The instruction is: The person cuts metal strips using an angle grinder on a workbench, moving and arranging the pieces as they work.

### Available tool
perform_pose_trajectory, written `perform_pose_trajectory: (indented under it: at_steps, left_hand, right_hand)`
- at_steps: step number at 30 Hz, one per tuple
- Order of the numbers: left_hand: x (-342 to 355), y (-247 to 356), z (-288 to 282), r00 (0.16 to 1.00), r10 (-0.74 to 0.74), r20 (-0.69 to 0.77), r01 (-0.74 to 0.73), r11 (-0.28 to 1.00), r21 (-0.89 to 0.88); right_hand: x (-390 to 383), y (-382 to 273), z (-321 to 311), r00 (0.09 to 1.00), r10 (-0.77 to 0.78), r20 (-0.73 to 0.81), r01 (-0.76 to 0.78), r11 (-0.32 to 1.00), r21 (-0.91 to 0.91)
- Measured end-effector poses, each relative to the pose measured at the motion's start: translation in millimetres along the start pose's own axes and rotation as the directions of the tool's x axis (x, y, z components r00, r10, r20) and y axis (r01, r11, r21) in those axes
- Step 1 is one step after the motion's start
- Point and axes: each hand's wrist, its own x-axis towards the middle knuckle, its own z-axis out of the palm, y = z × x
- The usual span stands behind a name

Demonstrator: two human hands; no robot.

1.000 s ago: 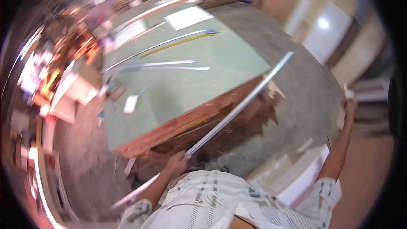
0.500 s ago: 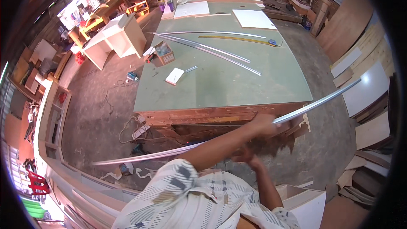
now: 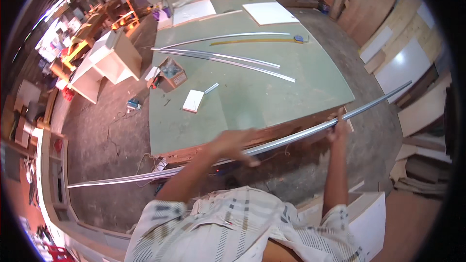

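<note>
A long, thin silver metal strip [image 3: 291,138] runs horizontally across my front, beside the near edge of the green-topped worktable [image 3: 252,97]. My right hand [image 3: 338,126] is closed round the strip toward its right end. My left hand [image 3: 233,145], a little blurred, has its fingers spread just above the strip, left of the middle. On the table lie more metal strips [image 3: 242,62], a yellow tape measure [image 3: 298,39], a small white board [image 3: 193,101], larger white panels [image 3: 269,13] and a cardboard box [image 3: 172,77].
At left stand an unfinished pale cabinet [image 3: 111,56] and a long wooden frame [image 3: 46,174]; a blue power tool [image 3: 133,104] lies on the floor. Wooden panels [image 3: 364,9] lean along the right. A white box [image 3: 366,223] is near me at lower right.
My right hand has come from far right, then low centre, up onto the strip. My left hand has let go of the strip and moved left. The strip now lies more level across my view.
</note>
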Motion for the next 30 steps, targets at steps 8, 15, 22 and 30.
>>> perform_pose_trajectory:
  at_steps: [8,15,22,30]
  left_hand:
    - [-183,-172,31,0.86,-0.499,-0.106,0.458,0.846,-0.273]
    - [-39,-158,48,0.822,-0.259,-0.507,0.168,0.961,-0.218]
    - [38,-204,-17,0.551,-0.497,-0.671,0.321,0.868,-0.379]
    - [59,-262,-36,0.519,-0.686,-0.51,0.651,0.704,-0.284]
  right_hand:
    - [97,-94,-60,0.84,-0.179,-0.512,0.112,0.981,-0.159]
    - [102,45,49,0.979,-0.078,-0.188,0.02,0.956,-0.292]
    - [114,83,92,0.955,-0.004,-0.298,0.009,1.0,0.016]
    - [197,60,51,0.924,-0.039,-0.381,0.08,0.992,0.093]
